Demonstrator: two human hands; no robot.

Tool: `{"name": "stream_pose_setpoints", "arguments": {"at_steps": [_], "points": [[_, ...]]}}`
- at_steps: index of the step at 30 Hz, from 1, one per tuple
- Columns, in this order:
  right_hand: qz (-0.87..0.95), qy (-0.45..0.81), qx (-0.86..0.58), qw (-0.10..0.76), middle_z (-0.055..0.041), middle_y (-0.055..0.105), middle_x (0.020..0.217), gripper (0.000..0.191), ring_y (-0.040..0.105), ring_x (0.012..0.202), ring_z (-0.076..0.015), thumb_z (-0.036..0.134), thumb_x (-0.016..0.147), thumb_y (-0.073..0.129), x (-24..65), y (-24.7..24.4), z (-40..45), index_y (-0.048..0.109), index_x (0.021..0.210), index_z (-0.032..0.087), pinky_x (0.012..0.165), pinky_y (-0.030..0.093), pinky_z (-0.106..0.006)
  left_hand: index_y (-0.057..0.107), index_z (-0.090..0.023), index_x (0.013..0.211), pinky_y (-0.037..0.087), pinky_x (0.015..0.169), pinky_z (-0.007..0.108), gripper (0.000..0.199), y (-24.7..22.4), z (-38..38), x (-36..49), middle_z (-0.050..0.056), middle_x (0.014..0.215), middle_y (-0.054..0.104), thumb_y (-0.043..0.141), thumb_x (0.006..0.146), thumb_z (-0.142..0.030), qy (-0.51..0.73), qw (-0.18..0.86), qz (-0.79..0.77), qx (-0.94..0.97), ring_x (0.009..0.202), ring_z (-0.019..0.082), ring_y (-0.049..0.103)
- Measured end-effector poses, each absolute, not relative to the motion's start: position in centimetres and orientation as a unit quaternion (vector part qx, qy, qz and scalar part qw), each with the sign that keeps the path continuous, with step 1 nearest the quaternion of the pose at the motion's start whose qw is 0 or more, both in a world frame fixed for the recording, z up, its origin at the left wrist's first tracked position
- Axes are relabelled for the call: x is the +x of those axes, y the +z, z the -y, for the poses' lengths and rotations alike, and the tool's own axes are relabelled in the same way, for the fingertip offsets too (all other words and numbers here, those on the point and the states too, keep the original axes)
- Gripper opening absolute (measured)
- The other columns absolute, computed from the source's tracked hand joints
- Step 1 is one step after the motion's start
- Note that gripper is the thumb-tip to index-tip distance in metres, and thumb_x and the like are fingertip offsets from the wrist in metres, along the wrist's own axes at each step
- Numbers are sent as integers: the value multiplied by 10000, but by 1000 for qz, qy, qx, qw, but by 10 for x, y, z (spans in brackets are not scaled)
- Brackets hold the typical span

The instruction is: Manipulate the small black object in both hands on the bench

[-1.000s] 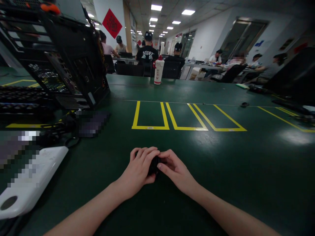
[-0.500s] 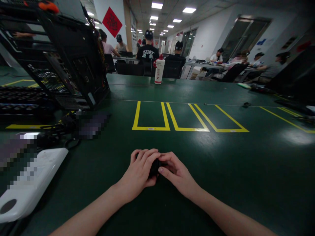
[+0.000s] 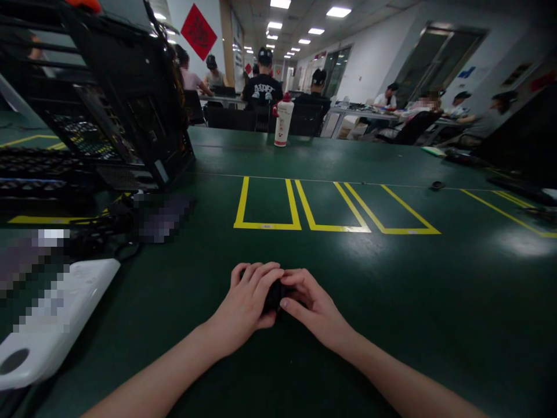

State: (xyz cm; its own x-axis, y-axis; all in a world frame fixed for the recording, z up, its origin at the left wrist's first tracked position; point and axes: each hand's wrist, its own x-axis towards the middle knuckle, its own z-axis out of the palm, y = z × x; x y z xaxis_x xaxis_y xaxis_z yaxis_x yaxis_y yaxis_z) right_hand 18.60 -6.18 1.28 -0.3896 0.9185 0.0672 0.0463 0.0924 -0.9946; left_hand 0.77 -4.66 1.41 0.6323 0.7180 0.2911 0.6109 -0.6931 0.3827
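Observation:
A small black object (image 3: 273, 297), mostly covered by fingers, is at the near middle of the dark green table (image 3: 209, 249). My left hand (image 3: 250, 296) wraps over it from the left, fingers curled across its top and thumb at its near side. From the right, my right hand (image 3: 314, 305) closes on its edge, with the thumb and bent fingertips against it. The fingertips of both hands meet at the top. What exactly the object is cannot be made out.
Yellow tape outlines (image 3: 267, 226) mark the table beyond my hands. A white bottle (image 3: 283, 122) stands farther back. At left are an open black computer case (image 3: 126, 110), cables (image 3: 100, 232) and a white device (image 3: 82, 302). Several people sit at other tables.
The view has shifted very slightly. Both hands keep the same hold on the black object.

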Motion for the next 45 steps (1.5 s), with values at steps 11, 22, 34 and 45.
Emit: {"name": "stream_pose_setpoints", "arguments": {"at_steps": [11, 22, 34, 45], "points": [[642, 543, -389, 377, -33, 479, 1097, 323, 490, 1044, -172, 156, 777, 553, 187, 11, 63, 445, 1067, 250, 880, 438, -358, 247, -206, 1240, 242, 948, 464, 597, 14, 48, 7, 96, 1257, 399, 547, 727, -140, 217, 132, -369, 894, 1139, 254, 384], [632, 548, -384, 391, -18, 502, 1036, 216, 511, 1017, -160, 193, 807, 519, 186, 9, 64, 451, 1006, 244, 861, 452, -345, 250, -205, 1236, 241, 941, 445, 609, 10, 49, 8, 93, 1255, 400, 565, 717, -154, 229, 120, -369, 893, 1139, 250, 379], [635, 555, -364, 395, -17, 494, 1005, 225, 508, 1010, -162, 198, 780, 557, 187, 7, 66, 451, 976, 234, 842, 447, -342, 248, -215, 1229, 248, 928, 455, 620, 7, 49, 8, 93, 1244, 410, 574, 705, -162, 238, 111, -369, 892, 1127, 257, 391], [643, 547, -378, 382, -27, 488, 1069, 291, 490, 1047, -171, 177, 769, 559, 186, 12, 66, 445, 1031, 233, 883, 436, -369, 242, -213, 1235, 251, 944, 463, 588, 15, 53, 6, 98, 1253, 404, 547, 734, -169, 223, 120, -365, 896, 1143, 254, 393]]}}
